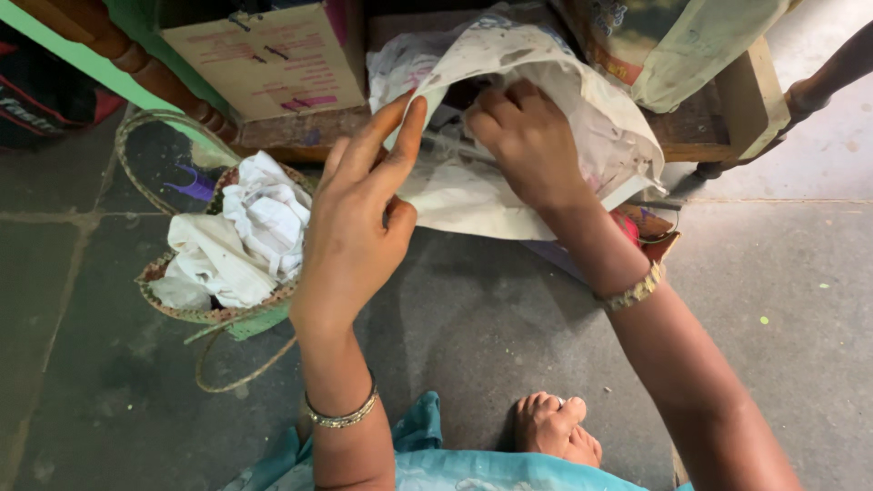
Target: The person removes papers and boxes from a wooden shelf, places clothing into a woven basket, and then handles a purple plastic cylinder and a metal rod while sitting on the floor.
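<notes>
A crumpled white plastic bag [546, 109] lies open on a low wooden shelf, hanging over its front edge. My left hand [359, 218] holds the bag's left edge, fingers stretched upward and pinching the plastic. My right hand [523, 136] is curled at the bag's mouth, fingers closed on something inside; what it grips is hidden. Both wrists wear metal bangles.
A woven basket [214, 314] with loop handles, filled with white cloth [245, 232], sits on the dark stone floor at left. A cardboard box [273, 59] and another bag [691, 41] stand on the wooden shelf [746, 100]. My bare foot [555, 427] rests below.
</notes>
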